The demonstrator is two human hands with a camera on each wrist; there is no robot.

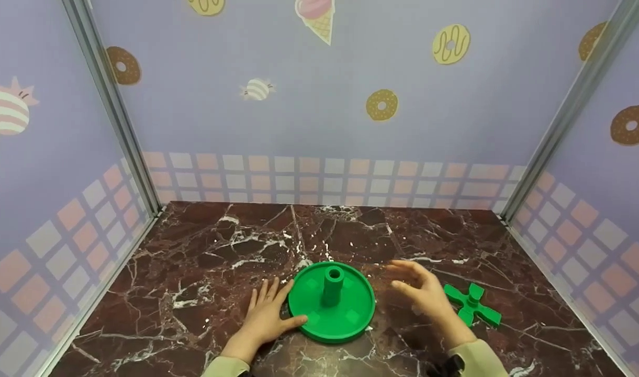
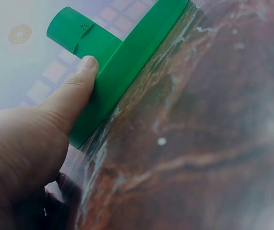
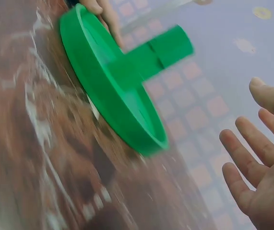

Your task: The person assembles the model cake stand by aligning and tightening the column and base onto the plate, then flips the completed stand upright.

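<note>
Pale cuffs (image 1: pixel 226 367) come nearest my head camera, at the bottom edge, and past them I have both hands over a dark marbled tabletop (image 1: pixel 193 267). Between the hands sits a round green dish (image 1: pixel 350 317), flat on the table, with a hollow post (image 1: pixel 333 288) standing upright from its middle (my left wrist feed even shows a 32 marked on it). The left hand (image 1: pixel 267 314) lies beside the dish, fingers stretched out, thumb resting over the rim; it touches without wrapping round. The right hand (image 1: pixel 428 296) is free, its fingers loose and parted and holding nothing, to the right of the dish and apart from it. Just beyond that wrist, farther right, a green four-armed piece (image 1: pixel 474 299) lies on the table, untouched by either hand. My right wrist feed is smeared, so I can't fairly judge the gap between those fingertips and the dish. I read the step in hand as steadying the dish, with the two green parts not yet joined. To my mind the next move calls for the left thumb to keep light pressure while the right hand turns outward, comes down and pinches one arm of the loose piece.
</note>
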